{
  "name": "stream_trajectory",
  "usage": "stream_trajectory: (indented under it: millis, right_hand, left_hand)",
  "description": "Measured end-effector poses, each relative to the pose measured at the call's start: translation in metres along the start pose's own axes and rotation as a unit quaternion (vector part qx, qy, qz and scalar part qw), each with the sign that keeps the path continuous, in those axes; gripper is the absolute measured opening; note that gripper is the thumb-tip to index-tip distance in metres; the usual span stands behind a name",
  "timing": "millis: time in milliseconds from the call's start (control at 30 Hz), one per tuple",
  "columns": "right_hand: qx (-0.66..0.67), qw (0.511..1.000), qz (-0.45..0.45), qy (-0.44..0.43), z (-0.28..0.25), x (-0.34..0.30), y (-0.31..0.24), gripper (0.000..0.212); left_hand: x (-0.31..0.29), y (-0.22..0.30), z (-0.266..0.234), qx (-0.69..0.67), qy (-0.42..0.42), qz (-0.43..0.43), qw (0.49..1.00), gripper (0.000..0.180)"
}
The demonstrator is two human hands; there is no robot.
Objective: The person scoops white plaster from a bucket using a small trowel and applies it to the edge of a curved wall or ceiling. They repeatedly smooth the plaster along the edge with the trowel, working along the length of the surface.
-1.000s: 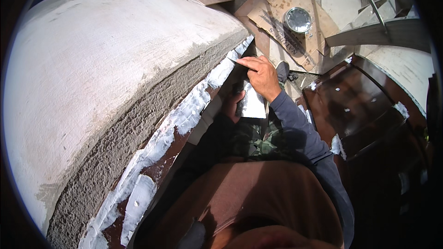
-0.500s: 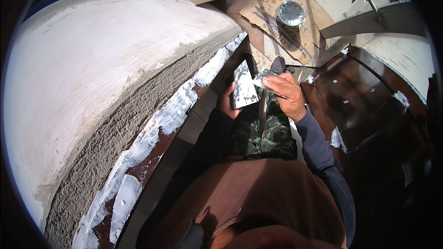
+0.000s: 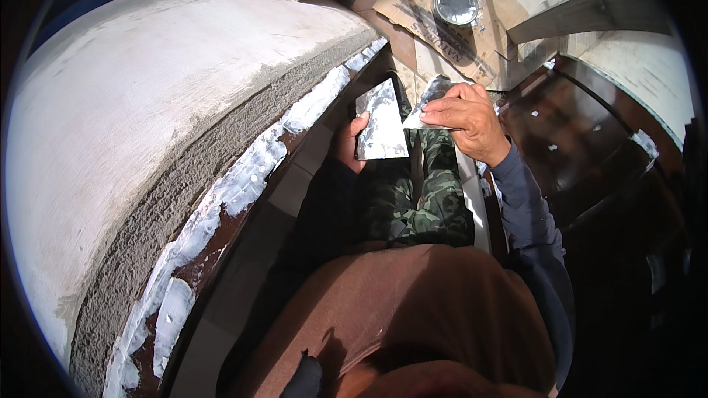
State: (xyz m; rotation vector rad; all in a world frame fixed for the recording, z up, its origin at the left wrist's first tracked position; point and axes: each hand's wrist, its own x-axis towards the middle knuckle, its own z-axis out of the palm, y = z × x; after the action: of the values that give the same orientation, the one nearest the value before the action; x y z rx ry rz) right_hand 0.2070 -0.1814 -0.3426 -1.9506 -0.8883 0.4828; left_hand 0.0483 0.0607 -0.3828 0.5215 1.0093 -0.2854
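**Two blades held over the lap beside the plastered curve**

From the head camera, much was hard for me to read. The left hand point(image 3: 346, 149) sat in deep shadow, only its thumb and part of the palm catching light, and its forearm was lost against the dark clothing. The lower edge of the picture was filled by a brown garment, and the right rim fell away into black.

That left hand gripped the flat plaster blade point(image 3: 381, 121) from behind, thumb closed over its left edge, the face turned up and smeared white. The right hand point(image 3: 466, 118) came in from a dark blue sleeve, knuckles up, fingers curled shut on the smaller trowel point(image 3: 428, 99), whose grey tip lay just beside the flat blade's upper right corner. I could not tell whether the two touched.

Both tools hung above camouflage trousers point(image 3: 431, 191), just beside the lower edge of the curved wall point(image 3: 147, 118). This was smooth and white on top, with a rough grey band beneath, then white splashes on a reddish-brown ledge point(image 3: 221, 206). A round metal lid point(image 3: 455, 4) lay on cardboard beyond.
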Motion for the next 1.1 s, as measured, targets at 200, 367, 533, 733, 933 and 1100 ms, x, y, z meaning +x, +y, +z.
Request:
stream_trajectory:
  millis: [200,367,533,733,933,1100]
  right_hand:
    - [-0.011,0.992,-0.086,-0.095,-0.001,0.019,0.006,0.026]
    - [0.056,0.994,-0.072,-0.058,-0.004,0.029,0.024,0.033]
    - [0.075,0.988,-0.045,-0.126,0.014,0.031,0.041,0.037]
    - [0.283,0.955,0.049,-0.079,0.049,0.036,0.106,0.039]
    - [0.235,0.966,0.053,0.1,0.187,0.055,0.156,0.041]
    - [0.213,0.964,0.053,0.151,0.236,0.064,0.149,0.044]
  left_hand:
    - [0.01,0.005,0.009,0.007,-0.037,-0.042,0.998,0.036]
    - [0.016,-0.001,0.006,-0.026,0.002,-0.076,0.997,0.034]
    - [0.026,-0.009,-0.009,-0.002,0.018,-0.08,0.997,0.034]
    - [0.022,-0.028,-0.056,-0.102,0.094,-0.113,0.984,0.035]
    - [0.005,-0.056,-0.079,-0.085,0.133,-0.113,0.981,0.032]
    - [-0.001,-0.062,-0.082,-0.056,0.184,-0.114,0.975,0.032]
